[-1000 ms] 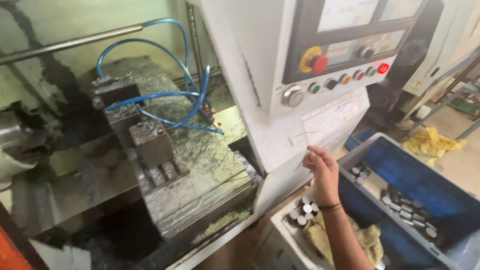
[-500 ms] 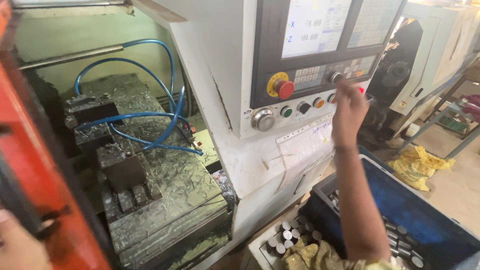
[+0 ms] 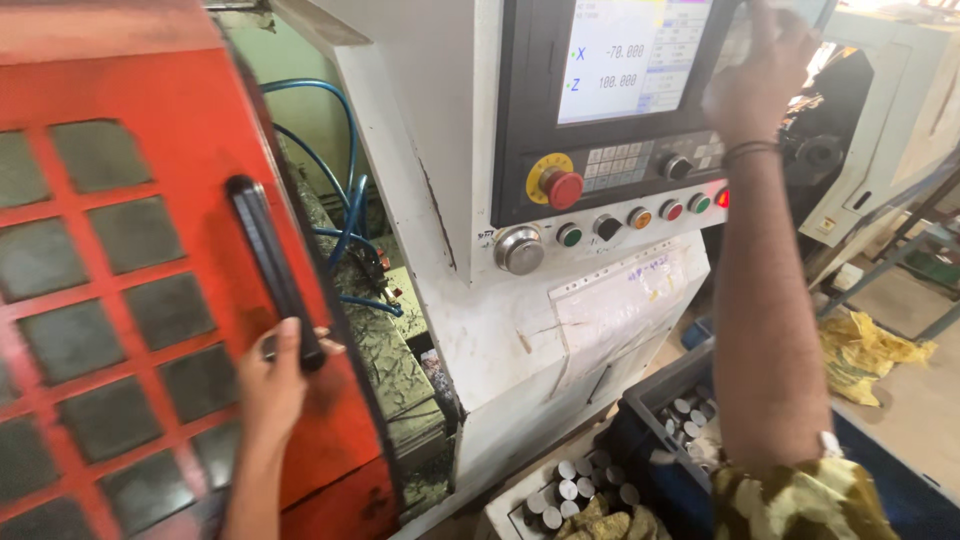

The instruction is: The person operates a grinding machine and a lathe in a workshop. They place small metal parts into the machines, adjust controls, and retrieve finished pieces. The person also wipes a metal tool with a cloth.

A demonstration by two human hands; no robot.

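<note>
The left hand (image 3: 272, 375) wraps its fingers around the lower end of the black door handle (image 3: 272, 270) on the red sliding machine door (image 3: 130, 290), near that door's right edge; its palm is hidden; the right hand (image 3: 760, 75), fingers loosely together and holding nothing, rests against the control panel (image 3: 610, 110) at its screen's right edge, fingertips cut off by the frame's top; blue hoses (image 3: 345, 200) show partly behind the door; a bin of metal cylinders (image 3: 580, 485) sits below, half hidden.

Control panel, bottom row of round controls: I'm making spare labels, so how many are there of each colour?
Silver knob: 1
Green buttons: 2
Black knob: 1
Orange button: 1
Red buttons: 2, one partly hidden by the right arm
Total: 7
</note>
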